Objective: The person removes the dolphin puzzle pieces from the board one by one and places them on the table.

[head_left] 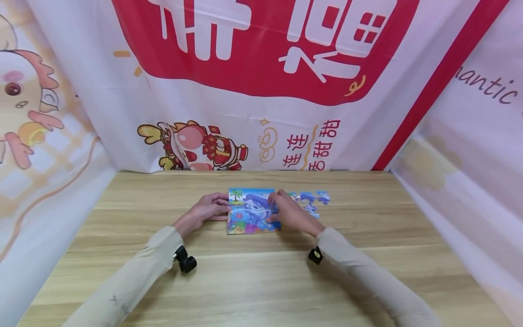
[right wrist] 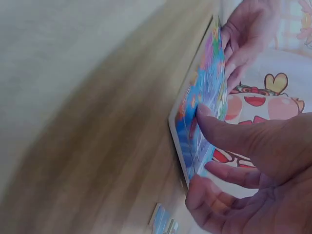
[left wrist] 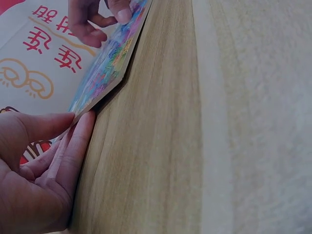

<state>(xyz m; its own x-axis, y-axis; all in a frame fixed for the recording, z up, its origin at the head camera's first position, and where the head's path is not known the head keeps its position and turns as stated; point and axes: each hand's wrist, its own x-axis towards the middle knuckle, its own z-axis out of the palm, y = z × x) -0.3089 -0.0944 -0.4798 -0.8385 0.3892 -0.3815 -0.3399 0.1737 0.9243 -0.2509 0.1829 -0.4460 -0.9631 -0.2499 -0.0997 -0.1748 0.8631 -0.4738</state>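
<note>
A colourful picture puzzle point(head_left: 254, 213) with a dolphin and a palm tree lies on the wooden table. My left hand point(head_left: 207, 210) is at its left edge; in the left wrist view, the left thumb and a finger point(left wrist: 80, 134) pinch the edge of the puzzle board point(left wrist: 109, 66). Over the right part of the puzzle is my right hand point(head_left: 292, 213). Its thumb point(right wrist: 219, 129) touches the picture in the right wrist view, while the other fingers bend loosely near the board's edge. No piece shows between them. Part of the picture is hidden under this hand.
Several loose puzzle pieces point(head_left: 311, 208) lie right of the board, just beyond my right hand. The wooden table point(head_left: 253, 281) meets a printed cloth point(head_left: 261, 136) at the back. Printed cloths also hang along the left and right sides.
</note>
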